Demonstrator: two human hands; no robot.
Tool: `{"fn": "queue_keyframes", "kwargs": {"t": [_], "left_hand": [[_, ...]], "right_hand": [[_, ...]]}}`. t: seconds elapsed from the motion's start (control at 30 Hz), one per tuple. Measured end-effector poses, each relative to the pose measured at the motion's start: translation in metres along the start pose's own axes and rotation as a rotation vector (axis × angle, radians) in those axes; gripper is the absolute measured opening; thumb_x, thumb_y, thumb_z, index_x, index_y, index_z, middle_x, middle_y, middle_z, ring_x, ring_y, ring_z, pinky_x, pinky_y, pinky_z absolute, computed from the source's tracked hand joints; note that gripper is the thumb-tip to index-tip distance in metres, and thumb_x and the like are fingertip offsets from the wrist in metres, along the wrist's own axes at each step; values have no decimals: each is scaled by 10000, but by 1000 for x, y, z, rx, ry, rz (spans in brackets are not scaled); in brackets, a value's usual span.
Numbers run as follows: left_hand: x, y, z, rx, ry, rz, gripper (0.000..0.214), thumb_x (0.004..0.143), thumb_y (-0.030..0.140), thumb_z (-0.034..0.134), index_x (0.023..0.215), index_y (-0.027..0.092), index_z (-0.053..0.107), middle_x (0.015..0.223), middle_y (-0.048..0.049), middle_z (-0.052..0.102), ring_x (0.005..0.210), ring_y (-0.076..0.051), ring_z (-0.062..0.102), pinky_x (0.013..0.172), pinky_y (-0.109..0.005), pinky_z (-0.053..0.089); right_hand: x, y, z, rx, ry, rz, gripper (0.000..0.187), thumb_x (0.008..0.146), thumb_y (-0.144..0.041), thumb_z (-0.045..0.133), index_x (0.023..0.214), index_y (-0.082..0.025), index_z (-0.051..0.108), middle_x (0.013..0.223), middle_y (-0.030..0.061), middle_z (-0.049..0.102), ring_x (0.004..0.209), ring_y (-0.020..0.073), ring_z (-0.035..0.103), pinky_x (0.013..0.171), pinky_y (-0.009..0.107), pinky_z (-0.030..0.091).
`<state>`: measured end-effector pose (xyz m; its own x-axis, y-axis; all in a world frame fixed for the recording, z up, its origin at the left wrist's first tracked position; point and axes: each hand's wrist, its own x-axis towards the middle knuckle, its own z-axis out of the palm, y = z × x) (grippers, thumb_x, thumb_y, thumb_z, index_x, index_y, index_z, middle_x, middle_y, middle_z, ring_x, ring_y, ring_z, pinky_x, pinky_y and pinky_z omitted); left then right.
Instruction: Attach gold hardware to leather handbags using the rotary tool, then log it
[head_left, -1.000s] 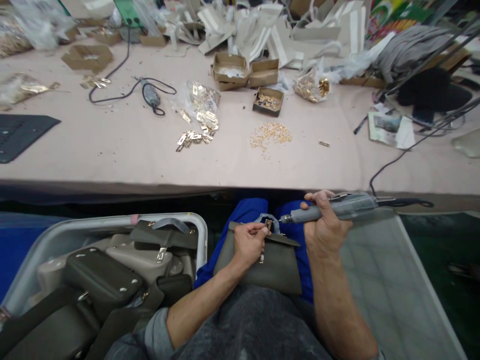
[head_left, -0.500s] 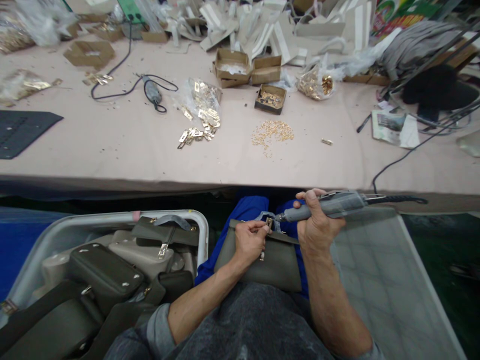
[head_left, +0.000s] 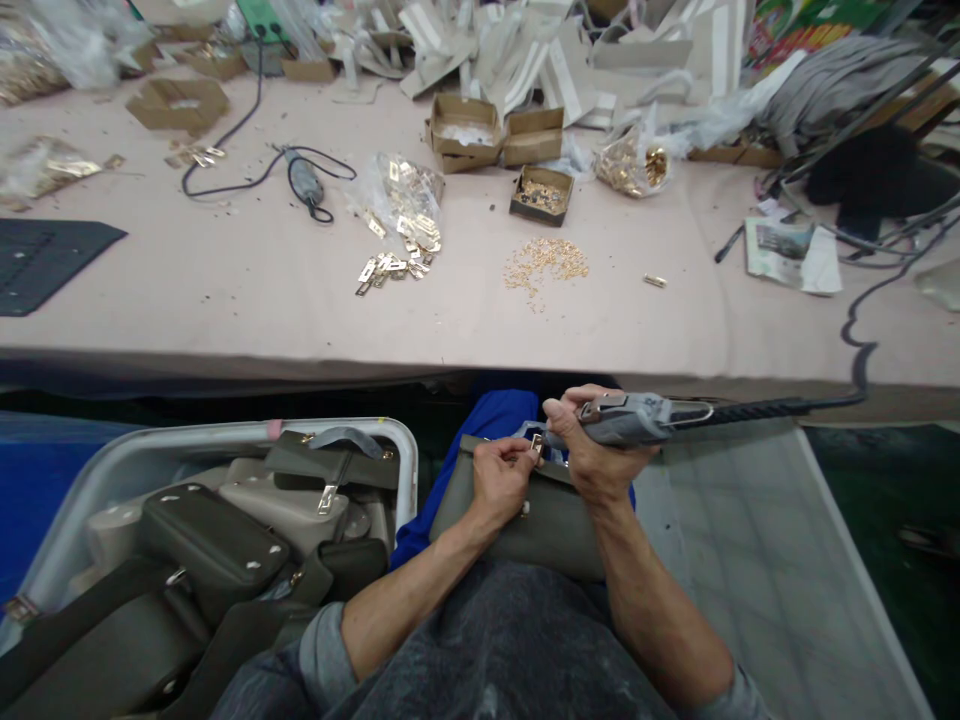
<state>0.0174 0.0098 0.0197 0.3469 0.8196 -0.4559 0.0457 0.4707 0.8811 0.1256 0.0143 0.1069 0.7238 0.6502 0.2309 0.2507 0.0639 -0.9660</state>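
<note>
An olive-grey handbag lies across my lap. My left hand pinches a gold metal clasp plate at the bag's flap. In my right hand is a grey electric screwdriver, held level with its tip pointing left toward the clasp plate. Whether the tip touches the plate is hidden by my fingers. A small metal lock part shows on the bag's front, below my left hand.
Left of my lap, a white bin holds several bags. On the table lie gold plates, a scatter of tiny screws and a small screw box. The screwdriver's black cord runs up at right.
My right hand has moved left with the screwdriver, bringing it closer to the clasp plate and turning its body. The cord has swung with it. My left hand stays nearly still.
</note>
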Motion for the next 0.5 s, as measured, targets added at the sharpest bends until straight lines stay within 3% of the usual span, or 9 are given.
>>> {"fn": "queue_keyframes", "kwargs": {"t": [0.2,0.4,0.5], "left_hand": [[1,0,-2,18,-8,34,217,771,314,727,786,113,807,725,-78,752,623,-172,627,601,-257,435],[-3,6,-3,33,-55,38,215,780,312,693,718,127,783,697,-72,726,608,-161,576,584,-251,397],[-2,9,-1,17,-42,54,210,760,307,690,703,126,781,703,-83,737,624,-179,612,583,-252,413]], "right_hand": [[1,-8,5,-20,-91,-80,192,805,-249,902,808,-164,730,762,12,685,643,122,625,633,282,568],[5,-8,1,-11,-137,-64,185,803,-225,902,802,-163,727,741,10,685,598,118,613,572,256,523],[8,-16,-7,77,-238,-68,203,763,-187,927,808,-173,730,723,0,661,619,121,612,583,254,519]]}}
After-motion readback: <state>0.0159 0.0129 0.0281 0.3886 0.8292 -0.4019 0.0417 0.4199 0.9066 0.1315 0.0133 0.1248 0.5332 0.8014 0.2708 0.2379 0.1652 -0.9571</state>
